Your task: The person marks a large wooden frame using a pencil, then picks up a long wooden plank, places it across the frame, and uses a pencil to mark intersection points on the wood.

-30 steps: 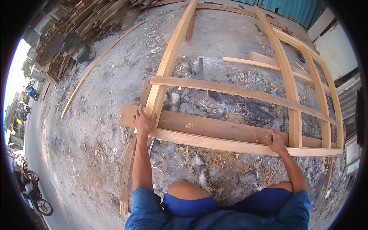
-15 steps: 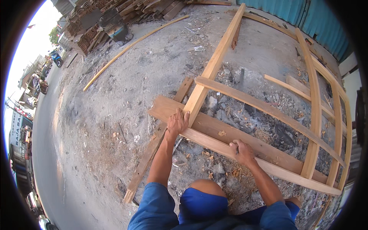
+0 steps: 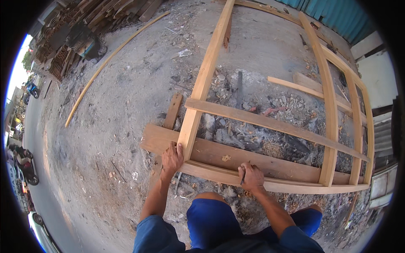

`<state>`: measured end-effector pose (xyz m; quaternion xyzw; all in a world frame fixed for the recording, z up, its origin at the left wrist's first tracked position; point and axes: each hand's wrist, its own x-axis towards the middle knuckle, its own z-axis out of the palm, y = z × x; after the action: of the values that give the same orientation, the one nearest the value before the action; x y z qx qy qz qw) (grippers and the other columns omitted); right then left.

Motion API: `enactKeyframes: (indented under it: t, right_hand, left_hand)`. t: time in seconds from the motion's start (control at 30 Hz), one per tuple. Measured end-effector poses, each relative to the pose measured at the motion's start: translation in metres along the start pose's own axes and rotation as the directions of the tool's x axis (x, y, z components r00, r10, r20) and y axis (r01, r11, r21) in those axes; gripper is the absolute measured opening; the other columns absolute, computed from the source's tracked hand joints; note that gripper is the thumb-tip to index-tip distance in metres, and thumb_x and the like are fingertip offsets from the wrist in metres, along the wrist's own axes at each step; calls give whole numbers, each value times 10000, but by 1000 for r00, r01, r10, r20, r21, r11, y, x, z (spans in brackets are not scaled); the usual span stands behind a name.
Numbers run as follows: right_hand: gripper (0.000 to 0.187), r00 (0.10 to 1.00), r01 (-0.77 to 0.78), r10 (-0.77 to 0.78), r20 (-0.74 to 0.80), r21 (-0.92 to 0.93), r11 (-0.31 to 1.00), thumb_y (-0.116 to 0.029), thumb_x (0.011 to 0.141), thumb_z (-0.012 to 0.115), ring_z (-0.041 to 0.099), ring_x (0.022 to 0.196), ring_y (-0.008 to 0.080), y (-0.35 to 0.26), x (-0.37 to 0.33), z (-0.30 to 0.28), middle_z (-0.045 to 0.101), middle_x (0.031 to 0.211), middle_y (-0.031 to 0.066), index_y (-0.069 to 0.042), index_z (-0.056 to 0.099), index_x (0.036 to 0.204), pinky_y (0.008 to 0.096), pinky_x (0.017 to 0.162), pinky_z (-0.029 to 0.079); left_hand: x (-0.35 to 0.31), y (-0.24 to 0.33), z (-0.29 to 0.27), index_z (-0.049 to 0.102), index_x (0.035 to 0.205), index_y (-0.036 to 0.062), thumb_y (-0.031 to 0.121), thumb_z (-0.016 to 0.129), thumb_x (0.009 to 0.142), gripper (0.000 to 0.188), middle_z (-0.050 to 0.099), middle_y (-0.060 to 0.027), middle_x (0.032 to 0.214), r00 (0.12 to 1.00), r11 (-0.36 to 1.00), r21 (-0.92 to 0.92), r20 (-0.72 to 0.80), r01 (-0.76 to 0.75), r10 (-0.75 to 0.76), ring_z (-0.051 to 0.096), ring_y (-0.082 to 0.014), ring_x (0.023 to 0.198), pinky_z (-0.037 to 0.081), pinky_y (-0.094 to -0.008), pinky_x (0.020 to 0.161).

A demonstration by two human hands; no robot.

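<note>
A large wooden frame of pale beams lies in front of me, its near rail running left to right. My left hand is closed round the near left corner, thumb against the long beam that reaches away from me. Farther right, my right hand rests at the near rail in a fist. A short, thin, dark stick-like thing pokes out of that fist; its kind is too small to tell. Beneath the frame lies a wide brown plank, crossing a narrower board on the ground.
A cross slat spans the frame over rubble and ash. Beyond lie a long thin strip and stacked roof tiles and timber. A blue-green corrugated wall stands far right; a road with vehicles runs at left.
The view has shifted and turned, so the frame sits farther left and its near corner lower. My left hand keeps its hold at the corner; my right hand stays by the near rail.
</note>
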<state>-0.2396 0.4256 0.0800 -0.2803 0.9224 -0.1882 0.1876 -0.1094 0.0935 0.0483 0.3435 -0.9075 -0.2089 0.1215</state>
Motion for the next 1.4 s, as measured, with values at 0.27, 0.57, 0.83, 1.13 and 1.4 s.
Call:
enactKeyframes:
  t: [0.27, 0.57, 0.83, 1.13, 1.4]
  right_hand:
    - [320, 994, -105, 104, 35, 16, 994, -343, 990, 554, 665, 1044, 375, -1, 5, -4, 704, 1038, 184, -62, 598, 1136, 510, 858, 565]
    - [272, 961, -189, 214, -174, 151, 970, -308, 959, 587, 667, 1028, 378, 7, -10, 13, 712, 1002, 160, -71, 581, 1093, 504, 861, 558]
    - [263, 963, -127, 163, -214, 174, 977, -290, 946, 596, 675, 1001, 381, -15, 11, 7, 720, 986, 167, -64, 570, 1078, 512, 858, 563]
    - [290, 952, -275, 287, -103, 114, 955, -343, 946, 590, 688, 999, 370, 9, 3, 18, 730, 993, 146, -102, 595, 1107, 510, 855, 568]
    - [304, 945, -253, 270, -187, 107, 961, -376, 921, 637, 690, 993, 353, 6, 8, 29, 734, 975, 155, -144, 638, 1116, 510, 831, 567]
  left_hand:
    - [-5, -49, 19, 503, 1288, -45, 548, 281, 1086, 664, 594, -363, 1161, 935, 912, -321, 321, 255, -149, 570, -531, 1033, 438, -571, 911]
    - [1, -55, 26, 352, 1493, -117, 600, 276, 1071, 835, 399, -381, 1496, 936, 967, -177, 331, 184, -118, 420, -509, 1366, 334, -514, 1154]
    - [19, -168, 52, 287, 1530, -57, 466, 265, 1104, 675, 387, -386, 1487, 957, 983, 113, 269, -142, 107, 441, -533, 1337, 379, -536, 1133]
    - [-2, -62, 36, 491, 1317, -62, 609, 286, 1067, 745, 578, -387, 1191, 979, 938, -338, 203, 78, -8, 564, -554, 1073, 425, -578, 903]
    - [4, -48, 19, 501, 1325, -16, 517, 296, 1089, 618, 613, -358, 1176, 964, 972, -233, 265, 30, 34, 574, -558, 1074, 441, -579, 892]
